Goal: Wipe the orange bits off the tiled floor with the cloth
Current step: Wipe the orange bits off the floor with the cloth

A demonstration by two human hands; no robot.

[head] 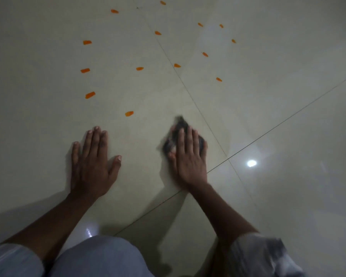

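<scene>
The person's right hand [188, 156] lies flat, fingers straight, pressing a dark cloth [180, 122], which is blurred, onto the tiled floor [268, 96] just left of a grout line [207, 124]. The left hand [94, 156] rests spread open on the tile. Orange bits [129, 113] lie scattered beyond both hands, and the nearest one sits between them. A lamp's reflection [251, 163] shines to the right.

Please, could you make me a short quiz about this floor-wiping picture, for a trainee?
1. True or false: the left hand presses the cloth.
2. The nearest orange bit lies: A) under the cloth; B) ahead, between both hands; C) in the left hand.
3. Fill in: the left hand lies ____ on the tiled floor.
Key: 1 false, the right hand does; 2 B; 3 flat.
</scene>
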